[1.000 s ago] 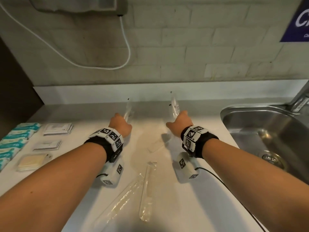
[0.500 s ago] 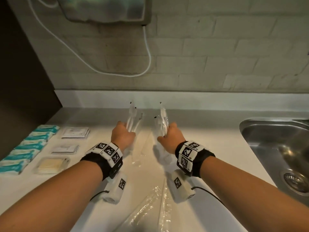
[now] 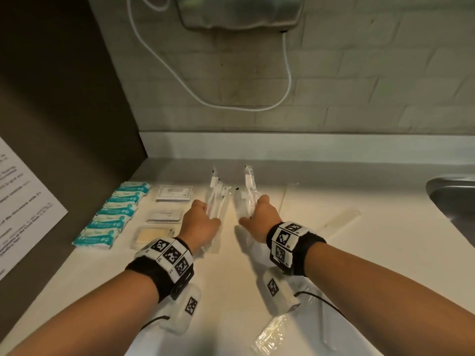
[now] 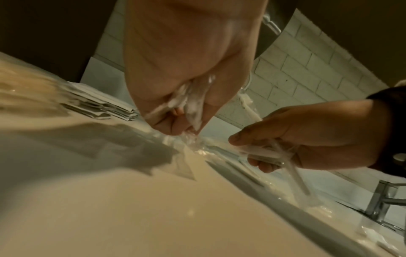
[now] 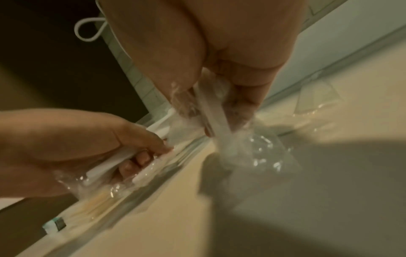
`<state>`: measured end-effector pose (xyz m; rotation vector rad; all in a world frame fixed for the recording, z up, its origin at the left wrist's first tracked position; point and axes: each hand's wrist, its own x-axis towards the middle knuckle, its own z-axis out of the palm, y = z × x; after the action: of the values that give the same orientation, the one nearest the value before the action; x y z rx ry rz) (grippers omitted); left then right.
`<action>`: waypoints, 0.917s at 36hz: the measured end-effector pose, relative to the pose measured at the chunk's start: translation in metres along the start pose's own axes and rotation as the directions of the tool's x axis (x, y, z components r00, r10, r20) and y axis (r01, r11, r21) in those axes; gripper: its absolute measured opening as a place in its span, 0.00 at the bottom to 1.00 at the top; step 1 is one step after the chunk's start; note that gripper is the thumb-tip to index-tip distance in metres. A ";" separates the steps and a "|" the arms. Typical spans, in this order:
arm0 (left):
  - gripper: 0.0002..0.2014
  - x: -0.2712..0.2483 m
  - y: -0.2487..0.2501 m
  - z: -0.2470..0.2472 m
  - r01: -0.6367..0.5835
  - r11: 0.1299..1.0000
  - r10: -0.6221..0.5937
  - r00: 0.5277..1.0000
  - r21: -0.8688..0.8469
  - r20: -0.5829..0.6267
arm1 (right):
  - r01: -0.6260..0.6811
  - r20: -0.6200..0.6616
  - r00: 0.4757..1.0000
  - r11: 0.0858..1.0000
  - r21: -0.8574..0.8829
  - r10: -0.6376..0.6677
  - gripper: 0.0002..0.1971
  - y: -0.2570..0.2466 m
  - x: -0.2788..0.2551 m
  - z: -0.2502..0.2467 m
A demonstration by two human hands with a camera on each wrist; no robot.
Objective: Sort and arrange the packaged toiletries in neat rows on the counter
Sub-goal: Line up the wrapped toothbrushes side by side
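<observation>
My left hand (image 3: 199, 223) grips a bunch of clear-wrapped white toothbrushes (image 3: 218, 194), their heads pointing toward the wall. My right hand (image 3: 258, 218) holds a second bunch of wrapped toothbrushes (image 3: 248, 187) just to the right, slightly tilted up. Both bunches hover close above the pale counter (image 3: 321, 253). In the left wrist view the left hand (image 4: 186, 97) curls round crinkled plastic and the right hand (image 4: 292, 139) pinches its bunch. The right wrist view shows the right hand (image 5: 219, 97) round white handles and the left hand (image 5: 123, 146) gripping others.
At the left lie a row of teal-and-white packets (image 3: 113, 217), two stacks of white sachets (image 3: 174, 194) and a clear-wrapped soap (image 3: 151, 236). More clear packets (image 3: 272, 337) lie near the front edge. A steel sink (image 3: 452, 199) is at the right, a wall dryer (image 3: 239, 11) above.
Both hands have drawn closer together and shifted left toward the sorted rows, each still holding its toothbrushes. The view has swung left, so the sink sits at the frame's edge.
</observation>
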<state>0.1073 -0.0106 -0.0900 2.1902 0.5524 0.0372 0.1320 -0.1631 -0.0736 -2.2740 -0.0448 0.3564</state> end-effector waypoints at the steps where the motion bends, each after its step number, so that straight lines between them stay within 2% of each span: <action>1: 0.14 0.000 0.000 0.001 -0.004 1.000 0.004 1.000 -0.001 0.008 | -0.011 -0.003 1.000 1.000 -0.010 0.011 0.24 0.000 0.001 0.002; 7: 0.16 -0.004 -0.006 0.005 0.012 1.000 -0.010 0.996 -0.029 0.084 | -0.088 -0.018 0.996 0.995 -0.054 0.088 0.26 -0.003 0.002 0.020; 13: 0.20 -0.001 -0.007 0.004 -0.007 1.000 0.011 0.990 -0.029 0.139 | -0.124 -0.031 0.992 0.980 -0.155 0.120 0.25 -0.003 0.010 0.013; 18: 0.24 0.005 -0.009 -0.002 -0.027 0.993 0.042 0.989 -0.114 0.139 | -0.117 0.048 0.990 0.972 -0.205 0.129 0.22 -0.003 0.015 -0.001; 23: 0.13 0.012 -0.003 -0.010 -0.022 0.967 0.054 0.992 -0.252 0.118 | -0.062 -0.052 0.997 0.952 -0.301 0.049 0.22 -0.003 0.027 -0.026; 27: 0.08 0.013 0.003 -0.011 -0.014 0.949 0.051 0.993 -0.314 0.108 | -0.088 -0.038 0.996 0.925 -0.370 0.080 0.23 0.003 0.034 -0.031; 33: 0.04 0.012 0.002 -0.007 -0.072 0.973 0.098 0.989 -0.219 0.109 | -0.105 -0.023 0.994 0.920 -0.378 0.104 0.24 0.020 0.029 -0.037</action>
<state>0.1172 -0.0019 -0.0855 1.9893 0.3695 0.0114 0.1684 -0.1990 -0.0721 -2.6684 0.0115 0.4312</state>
